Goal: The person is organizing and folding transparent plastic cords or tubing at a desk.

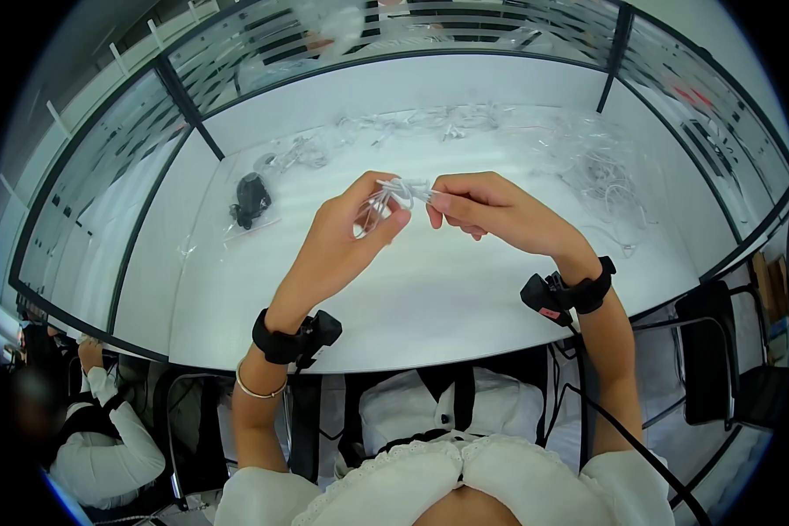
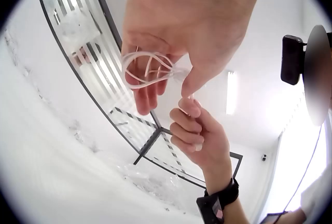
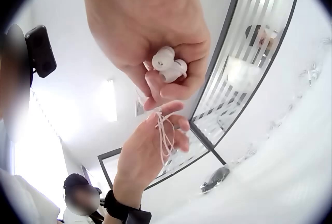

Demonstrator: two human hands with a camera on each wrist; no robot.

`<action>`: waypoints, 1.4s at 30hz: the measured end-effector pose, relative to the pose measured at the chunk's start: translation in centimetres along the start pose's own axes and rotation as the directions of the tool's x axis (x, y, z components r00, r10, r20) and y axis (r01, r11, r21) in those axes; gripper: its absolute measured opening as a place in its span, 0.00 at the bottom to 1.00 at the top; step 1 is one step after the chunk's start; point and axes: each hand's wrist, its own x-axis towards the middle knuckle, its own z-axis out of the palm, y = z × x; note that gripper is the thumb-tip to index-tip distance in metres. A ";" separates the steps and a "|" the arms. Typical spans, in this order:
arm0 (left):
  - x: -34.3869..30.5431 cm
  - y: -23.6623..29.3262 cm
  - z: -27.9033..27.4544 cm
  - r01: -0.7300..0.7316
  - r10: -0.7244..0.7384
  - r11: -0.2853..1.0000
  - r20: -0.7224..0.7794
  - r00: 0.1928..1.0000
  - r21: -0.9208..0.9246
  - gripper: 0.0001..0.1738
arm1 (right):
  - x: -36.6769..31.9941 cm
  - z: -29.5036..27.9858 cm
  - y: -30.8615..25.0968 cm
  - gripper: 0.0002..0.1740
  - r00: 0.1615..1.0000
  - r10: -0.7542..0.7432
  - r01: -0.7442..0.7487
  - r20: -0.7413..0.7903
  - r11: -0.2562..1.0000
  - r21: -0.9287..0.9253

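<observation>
A looped white cable (image 1: 401, 191) is between the two hands, above the table. The left hand (image 1: 337, 237) pinches the bundle between thumb and fingers; its loops (image 2: 139, 70) hang across the palm in the left wrist view. White earbuds (image 3: 168, 65) lie in the curled fingers of the right hand (image 1: 508, 215), seen in the right wrist view. The right thumb and index finger pinch the cable beside the left fingertips.
On the white table (image 1: 394, 307), a black item in clear plastic (image 1: 252, 200) lies at the left. Bagged white cables (image 1: 607, 180) lie at the right, more clear bags (image 1: 456, 121) along the back. A framed partition surrounds the table; another person (image 1: 105, 438) sits at lower left.
</observation>
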 end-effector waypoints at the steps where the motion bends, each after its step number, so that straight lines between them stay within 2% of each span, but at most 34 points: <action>1: 0.2 0.0 0.2 -0.052 0.052 0.999 -0.018 0.999 -0.010 0.15 | 0.1 0.0 -0.3 0.21 1.000 0.006 -0.006 -0.008 1.000 0.004; 2: 0.3 0.6 0.3 -0.095 0.094 0.995 -0.035 0.995 -0.008 0.16 | 0.1 0.0 -0.5 0.21 1.000 0.013 -0.012 -0.016 1.000 0.007; 5: 1.1 0.6 0.1 -0.296 0.332 0.924 -0.122 0.935 0.243 0.16 | 0.8 -0.5 -0.3 0.22 1.000 0.016 -0.018 0.022 0.997 0.076; 6: 1.4 0.2 0.0 -0.333 0.376 0.904 -0.129 0.918 0.267 0.16 | 1.0 -0.7 -0.3 0.22 0.999 0.016 -0.021 0.049 0.993 0.115; 8: 1.2 0.5 0.6 -0.205 0.196 0.977 -0.141 0.970 -0.054 0.16 | 1.3 -1.0 -0.1 0.22 0.997 0.034 -0.046 0.071 0.984 0.175; 9: 1.2 0.6 0.8 -0.130 0.105 0.968 -0.124 0.987 -0.214 0.16 | 1.4 -1.1 0.1 0.22 0.996 0.041 -0.057 0.082 0.977 0.203; 14: 1.4 0.9 2.2 -0.080 0.034 0.956 -0.166 0.986 -0.281 0.15 | 1.2 -0.6 0.7 0.20 0.997 0.047 -0.032 -0.065 0.975 0.222; 16: 1.4 0.3 2.5 -0.091 0.044 0.961 -0.180 0.983 -0.261 0.13 | 1.3 -0.5 1.3 0.19 0.996 0.063 -0.048 -0.064 0.976 0.213; 19: 1.6 -0.9 2.1 -0.105 0.078 0.975 -0.145 0.986 -0.193 0.12 | 1.8 0.4 2.4 0.19 0.995 0.010 0.007 -0.095 0.983 0.183; 20: 1.6 -1.3 2.1 -0.117 0.093 0.983 -0.168 0.981 -0.142 0.11 | 1.7 0.1 2.4 0.20 0.999 0.035 -0.027 -0.039 0.984 0.176; 23: 1.7 -2.7 2.0 -0.154 0.152 0.988 -0.255 0.955 0.015 0.12 | 2.2 0.8 4.4 0.21 0.998 -0.011 0.019 -0.058 0.991 0.134; 24: 1.7 -3.1 1.9 -0.148 0.147 0.989 -0.256 0.955 0.012 0.12 | 2.3 1.3 4.6 0.23 0.999 0.015 -0.011 -0.031 0.990 0.143; 27: 1.6 -3.9 2.1 -0.153 0.153 0.988 -0.254 0.955 0.018 0.15 | 2.4 1.7 5.5 0.23 0.995 -0.092 0.091 -0.034 0.996 -0.009; 28: 1.6 -4.2 2.2 -0.168 0.171 0.985 -0.250 0.953 0.031 0.16 | 2.5 1.8 5.3 0.21 1.000 -0.002 0.001 0.002 0.991 0.137; 29: 1.7 -4.3 2.3 -0.184 0.189 0.982 -0.246 0.951 0.044 0.17 | 2.4 1.9 5.2 0.20 1.000 -0.014 0.014 0.003 0.984 0.177; 31: 1.7 -3.6 2.5 -0.235 0.282 0.953 -0.275 0.919 0.193 0.18 | 2.3 1.9 4.9 0.18 0.999 -0.041 0.039 0.001 0.966 0.254; 32: 1.6 -3.4 2.5 -0.253 0.328 0.930 -0.285 0.901 0.267 0.19 | 2.1 1.7 4.6 0.18 1.000 0.000 -0.008 0.026 0.953 0.304; 34: 1.4 -3.5 2.3 -0.211 0.242 0.967 -0.250 0.938 0.143 0.20 | 1.5 1.1 4.0 0.19 0.994 0.076 -0.104 0.084 0.911 0.400; 36: 1.0 -3.4 2.2 -0.145 0.146 0.989 -0.214 0.966 0.024 0.18 | 1.4 1.1 3.7 0.20 0.993 0.120 -0.114 0.015 0.888 0.445; 39: 0.9 -3.6 2.2 -0.064 0.001 0.924 -0.164 0.987 -0.376 0.16 | 1.5 0.8 4.3 0.22 0.992 0.116 -0.083 -0.040 0.872 0.482; 42: 1.0 -3.5 2.4 -0.110 0.046 0.952 -0.222 0.974 -0.285 0.12 | 1.6 0.6 4.7 0.22 0.994 0.100 -0.068 -0.043 0.879 0.472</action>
